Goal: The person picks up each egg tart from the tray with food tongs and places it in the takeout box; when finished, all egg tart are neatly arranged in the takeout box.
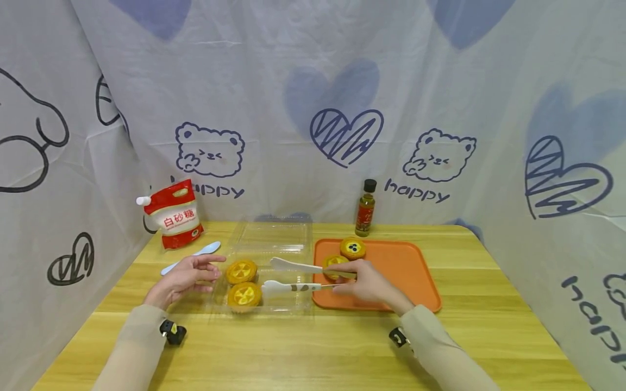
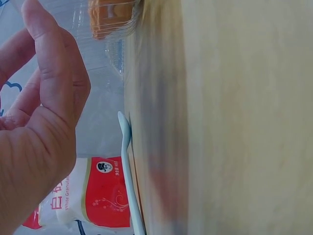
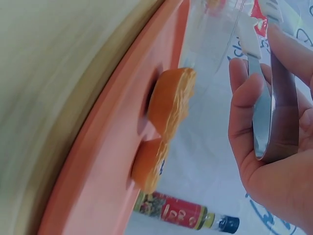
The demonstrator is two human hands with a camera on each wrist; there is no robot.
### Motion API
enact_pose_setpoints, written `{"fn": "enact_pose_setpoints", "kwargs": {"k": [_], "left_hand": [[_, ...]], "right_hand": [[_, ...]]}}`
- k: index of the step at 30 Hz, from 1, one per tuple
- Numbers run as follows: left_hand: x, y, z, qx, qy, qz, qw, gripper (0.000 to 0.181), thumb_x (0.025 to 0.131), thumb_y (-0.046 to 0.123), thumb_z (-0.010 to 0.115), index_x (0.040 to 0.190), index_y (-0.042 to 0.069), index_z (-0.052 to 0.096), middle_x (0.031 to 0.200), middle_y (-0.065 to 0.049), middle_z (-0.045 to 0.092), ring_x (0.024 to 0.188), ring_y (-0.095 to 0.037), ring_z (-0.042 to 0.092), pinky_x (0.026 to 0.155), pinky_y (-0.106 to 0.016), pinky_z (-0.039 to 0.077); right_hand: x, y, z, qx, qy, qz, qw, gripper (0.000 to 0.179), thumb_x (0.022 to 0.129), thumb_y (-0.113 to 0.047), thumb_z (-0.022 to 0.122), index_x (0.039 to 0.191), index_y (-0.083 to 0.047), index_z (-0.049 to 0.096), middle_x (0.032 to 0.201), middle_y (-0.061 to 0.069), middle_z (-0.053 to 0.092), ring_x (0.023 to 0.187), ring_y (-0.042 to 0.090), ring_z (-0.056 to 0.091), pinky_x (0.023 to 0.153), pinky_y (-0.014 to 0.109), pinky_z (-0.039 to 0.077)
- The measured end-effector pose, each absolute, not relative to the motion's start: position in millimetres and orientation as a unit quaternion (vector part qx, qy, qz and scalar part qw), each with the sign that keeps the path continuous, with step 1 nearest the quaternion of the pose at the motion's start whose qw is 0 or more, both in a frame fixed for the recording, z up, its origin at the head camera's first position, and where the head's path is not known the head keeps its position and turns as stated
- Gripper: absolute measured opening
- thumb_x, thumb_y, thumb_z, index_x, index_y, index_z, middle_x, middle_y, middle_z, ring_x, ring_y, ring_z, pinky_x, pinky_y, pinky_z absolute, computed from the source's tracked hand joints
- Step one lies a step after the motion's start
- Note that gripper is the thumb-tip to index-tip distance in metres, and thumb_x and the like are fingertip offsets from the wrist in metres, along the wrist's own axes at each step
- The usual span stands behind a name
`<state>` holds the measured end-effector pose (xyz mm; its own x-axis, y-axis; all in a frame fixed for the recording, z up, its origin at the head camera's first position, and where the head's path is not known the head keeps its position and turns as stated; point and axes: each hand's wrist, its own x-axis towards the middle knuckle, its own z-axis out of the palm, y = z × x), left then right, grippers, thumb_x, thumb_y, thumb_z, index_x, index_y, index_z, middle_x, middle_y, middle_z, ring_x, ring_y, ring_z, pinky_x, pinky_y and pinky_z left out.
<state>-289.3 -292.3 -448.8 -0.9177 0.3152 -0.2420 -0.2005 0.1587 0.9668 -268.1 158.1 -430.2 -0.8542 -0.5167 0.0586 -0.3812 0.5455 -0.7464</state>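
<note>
My right hand (image 1: 369, 281) holds a pair of tongs (image 3: 283, 117) with white tips, spread apart and pointing left over a clear plastic container (image 1: 299, 310). Nothing sits between the tong tips. Two egg tarts (image 1: 242, 271) with yellow toppings lie in the container's left half, just left of the tips. My left hand (image 1: 183, 279) hovers at the container's left edge, its fingers loosely bent and holding nothing. Below the right hand, an orange tray (image 1: 401, 271) carries a tart with dark berries (image 1: 352, 248) and another tart (image 3: 171, 103), partly covered by the tongs in the head view.
A red and white sugar bag (image 1: 177, 217) with a white spout stands at the back left. Before it lies a pale blue spoon (image 1: 209, 248). Behind the tray stands a dark-capped bottle (image 1: 364, 212). Printed white cloth (image 1: 274, 179) hangs around the wooden table (image 1: 293, 353).
</note>
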Motion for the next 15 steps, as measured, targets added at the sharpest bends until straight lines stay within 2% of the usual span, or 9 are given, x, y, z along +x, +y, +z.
{"fn": "enact_pose_setpoints", "kwargs": {"k": [6,11,15], "left_hand": [[-289,-294,-449,0.043,0.734,0.647,0.201,0.059,0.093,0.006,0.065,0.145,-0.002,0.040,0.098,-0.003,0.063,0.082,-0.015,0.062,0.071,-0.030,0.060],[-290,-294,-450,0.041,0.731,0.651,0.202,0.059,0.092,0.006,0.066,0.144,-0.002,0.040,0.096,-0.002,0.064,0.080,-0.015,0.062,0.070,-0.029,0.060],[-290,-294,-450,0.041,0.731,0.650,0.202,0.059,0.092,0.006,0.066,0.144,-0.002,0.040,0.096,-0.001,0.064,0.080,-0.014,0.062,0.070,-0.029,0.060]], "right_hand": [[-265,170,-430,-0.230,0.875,-0.418,0.081,0.043,0.086,-0.018,0.075,0.128,-0.025,0.066,0.096,-0.001,0.072,0.065,0.016,0.053,0.058,0.026,0.047],[-264,180,-430,-0.224,0.882,-0.410,0.061,0.044,0.085,-0.017,0.076,0.127,-0.021,0.067,0.092,-0.006,0.072,0.077,0.017,0.060,0.068,0.024,0.048],[-263,188,-429,-0.221,0.878,-0.419,0.066,0.046,0.085,-0.017,0.076,0.130,-0.022,0.066,0.093,-0.004,0.073,0.071,0.019,0.057,0.060,0.024,0.046]]}}
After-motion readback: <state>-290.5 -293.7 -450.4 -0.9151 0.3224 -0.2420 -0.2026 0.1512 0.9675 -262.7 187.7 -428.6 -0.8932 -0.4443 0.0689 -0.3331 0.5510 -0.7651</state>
